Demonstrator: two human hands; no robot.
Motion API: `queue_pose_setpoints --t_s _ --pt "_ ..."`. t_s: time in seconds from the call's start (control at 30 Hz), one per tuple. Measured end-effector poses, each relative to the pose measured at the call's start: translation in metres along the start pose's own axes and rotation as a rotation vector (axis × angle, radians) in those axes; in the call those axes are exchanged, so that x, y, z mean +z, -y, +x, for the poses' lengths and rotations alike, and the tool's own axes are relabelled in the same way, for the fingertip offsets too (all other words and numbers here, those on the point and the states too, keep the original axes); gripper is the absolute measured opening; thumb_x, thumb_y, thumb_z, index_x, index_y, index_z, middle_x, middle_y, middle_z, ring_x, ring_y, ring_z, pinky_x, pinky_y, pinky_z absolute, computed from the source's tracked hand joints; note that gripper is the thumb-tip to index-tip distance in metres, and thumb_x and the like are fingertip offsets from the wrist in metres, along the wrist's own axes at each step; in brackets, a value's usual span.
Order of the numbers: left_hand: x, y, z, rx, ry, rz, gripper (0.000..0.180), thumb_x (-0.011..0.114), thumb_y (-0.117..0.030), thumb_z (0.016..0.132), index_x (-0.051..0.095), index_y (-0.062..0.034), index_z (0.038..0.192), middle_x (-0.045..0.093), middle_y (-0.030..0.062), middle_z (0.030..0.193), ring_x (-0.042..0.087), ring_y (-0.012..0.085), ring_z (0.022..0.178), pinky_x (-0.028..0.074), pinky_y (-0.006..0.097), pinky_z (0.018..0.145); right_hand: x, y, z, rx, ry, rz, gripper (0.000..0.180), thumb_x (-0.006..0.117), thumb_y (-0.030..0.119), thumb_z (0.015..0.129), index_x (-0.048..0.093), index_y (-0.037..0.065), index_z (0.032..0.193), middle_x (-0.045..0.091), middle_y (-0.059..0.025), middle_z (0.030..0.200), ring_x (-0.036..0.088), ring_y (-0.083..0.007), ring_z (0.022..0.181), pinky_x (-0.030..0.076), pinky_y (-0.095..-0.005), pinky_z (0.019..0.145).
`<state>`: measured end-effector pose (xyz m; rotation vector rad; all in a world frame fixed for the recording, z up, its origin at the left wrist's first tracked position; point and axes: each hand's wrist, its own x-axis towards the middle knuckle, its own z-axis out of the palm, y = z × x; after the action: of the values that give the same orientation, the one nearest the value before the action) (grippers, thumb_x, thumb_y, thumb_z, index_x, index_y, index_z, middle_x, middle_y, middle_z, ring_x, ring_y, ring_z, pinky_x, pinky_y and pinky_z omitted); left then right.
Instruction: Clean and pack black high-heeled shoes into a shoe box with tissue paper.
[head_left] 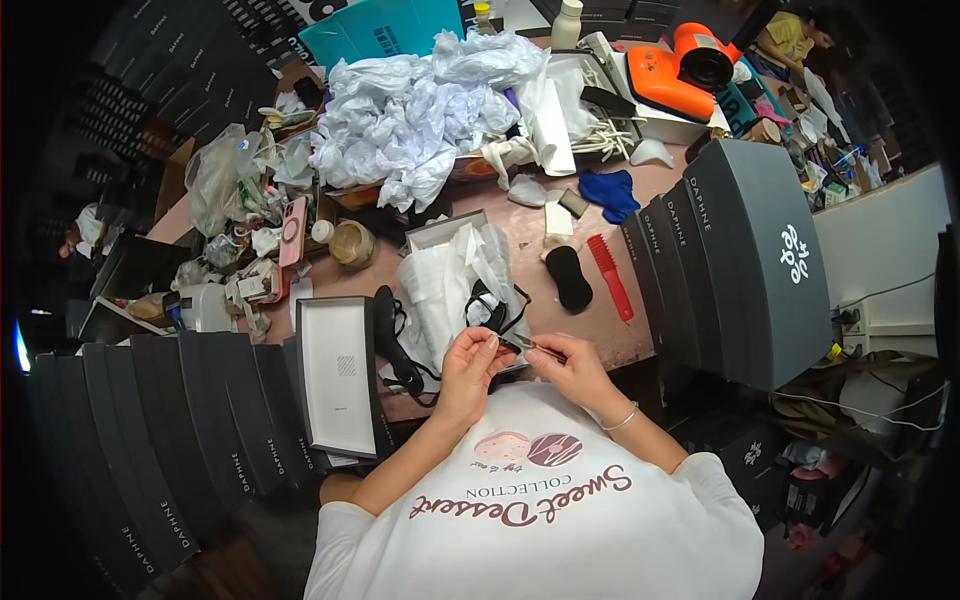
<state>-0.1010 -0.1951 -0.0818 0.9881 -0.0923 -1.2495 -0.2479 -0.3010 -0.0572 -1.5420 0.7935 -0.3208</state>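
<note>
Both my hands meet just in front of my chest at the table's near edge. My left hand (pixel 468 362) and my right hand (pixel 572 370) pinch the two ends of a thin dark strap (pixel 530 347) with a shiny bit on it. Just beyond them an open shoe box (pixel 436 231) holds white tissue paper (pixel 440 285) and a black strappy shoe (pixel 492 305). Whether the strap is joined to that shoe I cannot tell. A second black shoe (pixel 392 345) lies left of the box, beside an upturned box lid (pixel 338 375).
Rows of dark grey shoe boxes stand at the left (pixel 180 440) and right (pixel 745 250). On the pink tabletop lie a red comb (pixel 610 278), a black pad (pixel 571 277), a blue cloth (pixel 610 192), crumpled white paper (pixel 420 115), a pink phone (pixel 293 230) and an orange device (pixel 675 72).
</note>
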Motion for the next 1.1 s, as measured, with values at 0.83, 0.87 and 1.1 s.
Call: queue_pose_setpoints --t_s 0.83,0.87,1.1 --pt "-0.003 0.007 -0.01 -0.027 0.026 0.022 0.01 0.052 -0.011 0.096 0.051 -0.0037 0.103 0.062 0.0055 0.091 0.063 0.0128 0.085 0.054 0.028 0.08 0.002 -0.009 -0.01 -0.021 0.007 -0.061 0.025 0.069 0.019 0.084 0.067 -0.004 0.095 0.062 -0.0088 0.072 0.052 -0.0113 0.063 0.042 -0.0271 0.057" --pt "-0.004 0.007 -0.009 -0.032 0.032 0.038 0.01 0.052 -0.011 0.096 0.051 -0.0036 0.103 0.062 0.0055 0.091 0.063 0.0127 0.085 0.054 0.028 0.08 0.001 -0.009 -0.01 -0.01 0.015 -0.034 0.025 0.069 0.019 0.084 0.067 -0.004 0.095 0.062 -0.0088 0.073 0.052 -0.0109 0.063 0.042 -0.0269 0.057" --pt "-0.003 0.007 -0.007 -0.071 0.039 0.039 0.01 0.053 -0.01 0.095 0.051 -0.004 0.103 0.062 0.0052 0.09 0.063 0.0128 0.084 0.055 0.028 0.08 0.002 -0.017 -0.013 -0.089 -0.053 -0.128 0.025 0.069 0.018 0.084 0.067 -0.004 0.095 0.063 -0.0087 0.073 0.052 -0.01 0.063 0.042 -0.026 0.057"
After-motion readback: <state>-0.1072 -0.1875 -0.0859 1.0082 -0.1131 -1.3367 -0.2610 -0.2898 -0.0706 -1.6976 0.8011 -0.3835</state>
